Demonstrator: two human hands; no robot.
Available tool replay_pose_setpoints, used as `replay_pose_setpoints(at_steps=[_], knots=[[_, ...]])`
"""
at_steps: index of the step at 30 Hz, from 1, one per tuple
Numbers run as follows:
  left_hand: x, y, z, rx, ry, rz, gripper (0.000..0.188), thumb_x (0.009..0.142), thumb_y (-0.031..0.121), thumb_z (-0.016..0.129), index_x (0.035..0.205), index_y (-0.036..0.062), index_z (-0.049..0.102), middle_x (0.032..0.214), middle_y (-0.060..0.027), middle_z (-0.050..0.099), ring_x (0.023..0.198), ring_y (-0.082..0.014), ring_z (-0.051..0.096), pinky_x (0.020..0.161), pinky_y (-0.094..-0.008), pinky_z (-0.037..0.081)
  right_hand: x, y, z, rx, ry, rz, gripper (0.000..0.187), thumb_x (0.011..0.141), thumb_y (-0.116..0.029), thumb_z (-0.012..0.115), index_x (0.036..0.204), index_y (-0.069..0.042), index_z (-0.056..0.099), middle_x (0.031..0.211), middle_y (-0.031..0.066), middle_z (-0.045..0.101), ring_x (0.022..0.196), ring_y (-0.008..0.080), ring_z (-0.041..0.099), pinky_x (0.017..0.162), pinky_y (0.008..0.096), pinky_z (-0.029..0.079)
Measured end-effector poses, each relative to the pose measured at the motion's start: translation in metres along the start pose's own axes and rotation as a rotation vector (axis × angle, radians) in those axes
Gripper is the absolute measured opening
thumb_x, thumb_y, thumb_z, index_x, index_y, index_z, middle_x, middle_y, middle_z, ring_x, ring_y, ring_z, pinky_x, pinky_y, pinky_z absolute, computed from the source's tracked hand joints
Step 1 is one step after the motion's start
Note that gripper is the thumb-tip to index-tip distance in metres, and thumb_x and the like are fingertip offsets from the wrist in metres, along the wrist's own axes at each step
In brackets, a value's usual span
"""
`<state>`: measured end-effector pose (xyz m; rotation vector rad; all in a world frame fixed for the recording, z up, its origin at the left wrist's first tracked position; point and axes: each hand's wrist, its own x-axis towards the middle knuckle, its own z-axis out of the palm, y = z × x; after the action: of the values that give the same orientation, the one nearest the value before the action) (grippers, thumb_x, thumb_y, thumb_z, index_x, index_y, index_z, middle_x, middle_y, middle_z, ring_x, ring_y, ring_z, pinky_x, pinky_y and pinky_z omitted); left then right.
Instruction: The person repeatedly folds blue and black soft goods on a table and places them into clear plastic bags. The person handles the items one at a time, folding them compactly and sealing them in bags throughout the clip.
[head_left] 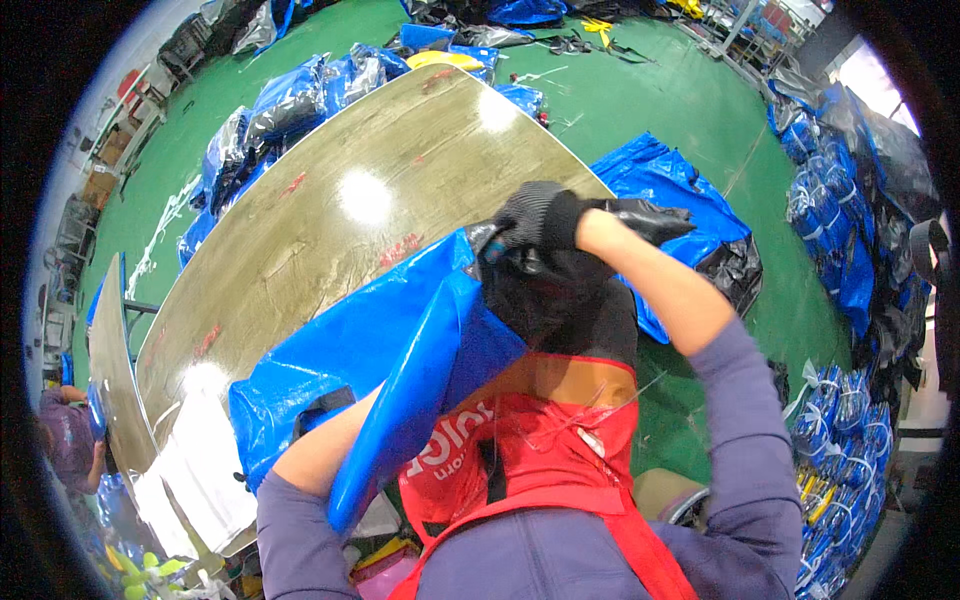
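A blue and black plastic-sheet bag point(350, 325) lies across my lap and the near edge of the table. My right hand point(530, 215), in a dark grey knit glove, is closed on the bag's bunched black part. My left forearm reaches under the bag's blue side, which hides that hand and its fingers. Another blue and black bag point(650, 190) lies to the right of the table, past my right forearm. I wear a red apron point(540, 430).
The large table point(300, 230) has a worn, shiny top with red marks. Blue and black bags point(290, 100) are heaped behind it on the green floor point(640, 80). Tied blue bundles point(840, 440) stand at the right. Another person point(75, 440) is at the far left.
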<state>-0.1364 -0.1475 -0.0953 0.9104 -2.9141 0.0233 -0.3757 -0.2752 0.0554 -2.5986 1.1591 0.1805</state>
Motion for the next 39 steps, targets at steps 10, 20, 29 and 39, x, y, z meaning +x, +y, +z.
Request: replay_pose_setpoints(at_steps=[10, 20, 29, 39], knots=[[-0.124, -0.057, -0.074, -0.124, -0.19, -0.219, 0.061, 0.088, 0.046, 0.055, 0.133, 0.0062, 0.046, 0.131, -0.014, 0.047, 0.117, -0.0289, 0.041, 0.099, -0.0469, 0.03, 0.009, 0.056, 0.042, -0.08, -0.064, 0.394, 0.041, 0.082, -0.049, 0.058, 0.1, -0.015, 0.072, 0.103, 0.0151, 0.068, 0.098, 0.0356, 0.064, 0.087, 0.0435, 0.049], [-0.308, 0.017, -0.094, -0.586, 0.708, -1.509, 0.062, 0.086, 0.046, 0.064, 0.125, -0.0018, 0.054, 0.115, -0.0165, 0.06, 0.099, -0.0235, 0.055, 0.089, -0.0389, 0.042, 0.01, 0.051, 0.048, -0.091, -0.106, 0.521, 0.068, 0.083, -0.066, 0.049, 0.103, -0.005, 0.069, 0.104, 0.0202, 0.067, 0.097, 0.036, 0.065, 0.084, 0.0465, 0.05], [-0.261, -0.006, -0.073, -0.418, 0.284, -1.787, 0.049, 0.084, 0.033, 0.067, 0.121, 0.0011, 0.059, 0.104, -0.0207, 0.067, 0.098, -0.0349, 0.063, 0.088, -0.0429, 0.047, -0.021, 0.053, 0.071, -0.055, 0.283, 0.359, 0.044, 0.089, -0.049, 0.05, 0.104, -0.011, 0.067, 0.096, 0.019, 0.067, 0.091, 0.0376, 0.064, 0.078, 0.048, 0.05], [0.022, -0.001, -0.091, -0.107, 0.123, -0.221, 0.07, 0.081, 0.061, 0.054, 0.138, 0.0209, 0.046, 0.146, -0.0167, 0.038, 0.136, -0.0401, 0.031, 0.111, -0.0605, 0.011, -0.018, 0.035, 0.05, -0.153, 0.241, 0.351, 0.034, 0.083, -0.03, 0.056, 0.112, -0.013, 0.063, 0.107, 0.0164, 0.066, 0.102, 0.0323, 0.062, 0.086, 0.0496, 0.047]])
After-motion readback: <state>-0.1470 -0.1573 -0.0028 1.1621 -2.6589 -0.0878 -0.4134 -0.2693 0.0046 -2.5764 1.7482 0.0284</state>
